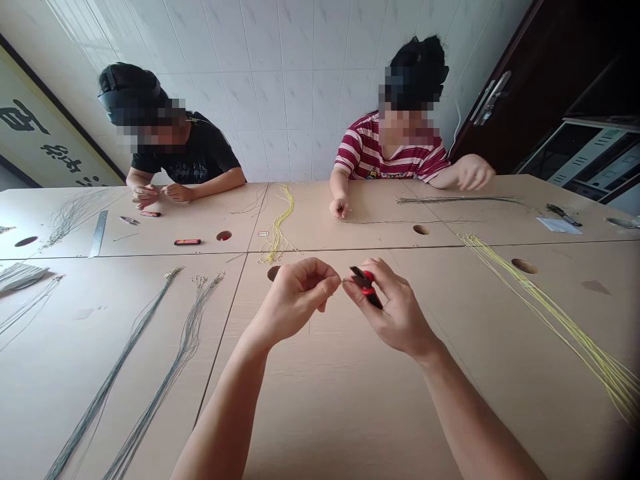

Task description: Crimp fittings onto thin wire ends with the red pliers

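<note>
Both of my hands are raised over the middle of the table, fingertips nearly touching. My left hand (303, 297) is closed in a pinch at a thin cord's end, which is too small to make out clearly. My right hand (395, 307) holds red and black pliers (367, 285) against its palm, jaws pointing up and left. Its thumb and forefinger also meet at the small cord end. A faint thin cord (457, 353) runs down to the right, beside my right forearm.
Grey cord bundles (133, 347) lie left; yellow cords (545, 303) lie right and a yellow bunch (280, 223) ahead. Two people sit opposite, their hands on or above the table (320, 413). A ruler (99, 233), a marker (187, 242) and round table holes (524, 266) are also visible.
</note>
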{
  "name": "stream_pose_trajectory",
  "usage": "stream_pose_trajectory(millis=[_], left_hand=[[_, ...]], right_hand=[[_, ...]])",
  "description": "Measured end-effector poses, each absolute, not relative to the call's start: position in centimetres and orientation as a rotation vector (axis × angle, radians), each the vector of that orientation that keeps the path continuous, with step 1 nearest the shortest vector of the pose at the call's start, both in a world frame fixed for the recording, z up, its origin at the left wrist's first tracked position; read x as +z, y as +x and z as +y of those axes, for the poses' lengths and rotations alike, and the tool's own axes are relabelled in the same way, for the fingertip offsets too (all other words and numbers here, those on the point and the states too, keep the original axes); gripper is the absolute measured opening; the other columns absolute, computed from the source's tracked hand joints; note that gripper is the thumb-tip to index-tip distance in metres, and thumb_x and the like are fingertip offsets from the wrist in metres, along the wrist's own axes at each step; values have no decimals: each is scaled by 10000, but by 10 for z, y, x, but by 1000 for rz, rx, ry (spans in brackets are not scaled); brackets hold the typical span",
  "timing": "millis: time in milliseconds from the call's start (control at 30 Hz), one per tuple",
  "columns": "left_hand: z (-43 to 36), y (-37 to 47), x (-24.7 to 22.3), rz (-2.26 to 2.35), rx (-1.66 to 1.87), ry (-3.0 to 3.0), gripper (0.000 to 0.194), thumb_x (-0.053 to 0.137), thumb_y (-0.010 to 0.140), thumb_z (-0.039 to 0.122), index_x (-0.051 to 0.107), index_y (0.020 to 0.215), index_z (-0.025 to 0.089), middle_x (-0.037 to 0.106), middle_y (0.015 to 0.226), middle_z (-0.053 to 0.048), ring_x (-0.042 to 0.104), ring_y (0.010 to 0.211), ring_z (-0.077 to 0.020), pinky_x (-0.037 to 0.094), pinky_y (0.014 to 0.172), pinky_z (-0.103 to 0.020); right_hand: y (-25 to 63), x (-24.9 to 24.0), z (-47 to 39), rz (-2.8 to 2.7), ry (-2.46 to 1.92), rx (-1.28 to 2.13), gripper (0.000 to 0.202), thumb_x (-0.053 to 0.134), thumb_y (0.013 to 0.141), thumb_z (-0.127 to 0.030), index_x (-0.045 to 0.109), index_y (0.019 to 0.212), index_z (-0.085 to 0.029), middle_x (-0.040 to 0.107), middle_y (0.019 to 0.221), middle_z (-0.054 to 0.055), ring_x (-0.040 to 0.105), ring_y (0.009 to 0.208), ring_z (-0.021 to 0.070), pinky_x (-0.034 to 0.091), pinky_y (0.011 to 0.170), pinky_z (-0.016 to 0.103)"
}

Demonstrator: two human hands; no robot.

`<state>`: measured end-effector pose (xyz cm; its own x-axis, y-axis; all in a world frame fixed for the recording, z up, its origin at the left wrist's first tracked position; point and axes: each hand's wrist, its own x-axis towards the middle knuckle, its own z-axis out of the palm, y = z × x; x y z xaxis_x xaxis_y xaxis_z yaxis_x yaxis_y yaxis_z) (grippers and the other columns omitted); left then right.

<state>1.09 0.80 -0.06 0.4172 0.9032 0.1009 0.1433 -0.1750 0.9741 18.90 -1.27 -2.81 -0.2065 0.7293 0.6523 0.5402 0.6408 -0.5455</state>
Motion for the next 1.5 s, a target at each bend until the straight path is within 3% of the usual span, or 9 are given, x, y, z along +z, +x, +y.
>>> stream_pose_trajectory(millis=[200, 367, 567, 833, 1167, 1500], left_hand=[[7, 11, 2, 952, 922, 1618, 173, 571, 894, 303, 629, 835, 152, 570, 642, 20, 507, 556, -72, 410, 539, -209], [6, 7, 3, 924, 927, 1640, 157, 544, 900, 246, 668, 890, 151, 653, 810, -20, 536, 580, -64, 444, 564, -212], [7, 10, 1, 927, 915, 1639, 132, 638, 845, 276, 670, 854, 148, 586, 660, 18, 517, 551, -68, 442, 514, -191], [7, 9, 1, 929, 900, 1647, 101, 600, 859, 207, 631, 781, 149, 608, 698, 24, 531, 550, -46, 435, 518, -168], [6, 9, 4, 941, 913, 1631, 80, 616, 847, 211, 646, 819, 142, 615, 718, 15, 533, 553, -52, 437, 514, -175], [8, 10, -1, 893, 920, 1638, 143, 573, 894, 225, 608, 777, 152, 597, 698, 24, 521, 544, -46, 402, 502, -176]], right_hand=[[190, -24, -17, -1762, -1116, 456, 177, 529, 942, -286, 462, 790, -225, 453, 701, -26, 441, 645, 126, 376, 609, 272], [192, -24, -18, -1710, -1141, 570, 196, 528, 944, -318, 481, 780, -222, 420, 673, -37, 399, 577, 109, 345, 542, 262], [191, -24, -17, -1750, -1137, 487, 179, 532, 943, -301, 469, 793, -228, 451, 697, -26, 438, 632, 124, 370, 580, 268], [191, -24, -17, -1799, -1109, 379, 139, 545, 923, -219, 460, 813, -229, 475, 727, -19, 461, 690, 135, 383, 631, 272], [189, -21, -19, -1718, -1130, 568, 201, 524, 945, -299, 458, 773, -219, 397, 680, -37, 386, 596, 107, 329, 548, 257], [188, -20, -20, -1729, -1149, 586, 197, 539, 938, -318, 483, 780, -215, 436, 678, -39, 404, 595, 103, 355, 567, 245]])
